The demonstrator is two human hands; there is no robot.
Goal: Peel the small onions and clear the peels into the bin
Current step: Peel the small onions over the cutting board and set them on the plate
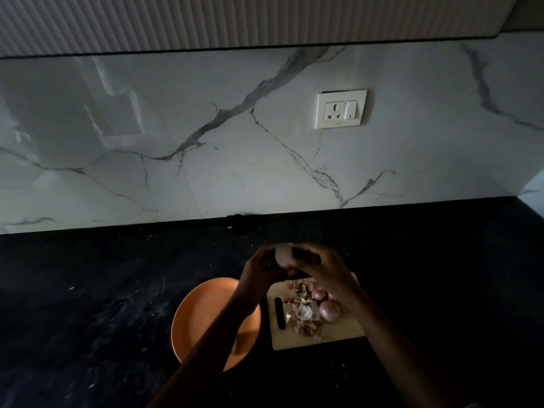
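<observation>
A: Which step is this, would you say?

B: Peeling, mid-way by my reckoning; both hands are raised over the far edge of the cutting board, working one small onion between them; the left hand curls round its left side, the right hand closes on it from the right; the onion shows pale, so much of its skin looks gone, though the dim light hides the fingertips.

A: And the rest of the onions?

B: Two unpeeled onions lie on the board, toward its right side, just under the right wrist; a heap of peels sits at the board's middle, touching them; the orange plate stands just left of the board, partly under the left forearm; something pale may lie on it, but I cannot tell what.

A: No bin?

B: None in view; the black counter runs round the board, nothing more.

A: So the next move?

B: Probably strip the last skin and let it drop onto the board's heap, not the counter; then set the clean onion on the plate left of the board, I would guess, and reach for one on the board; clearing peels comes later.
</observation>
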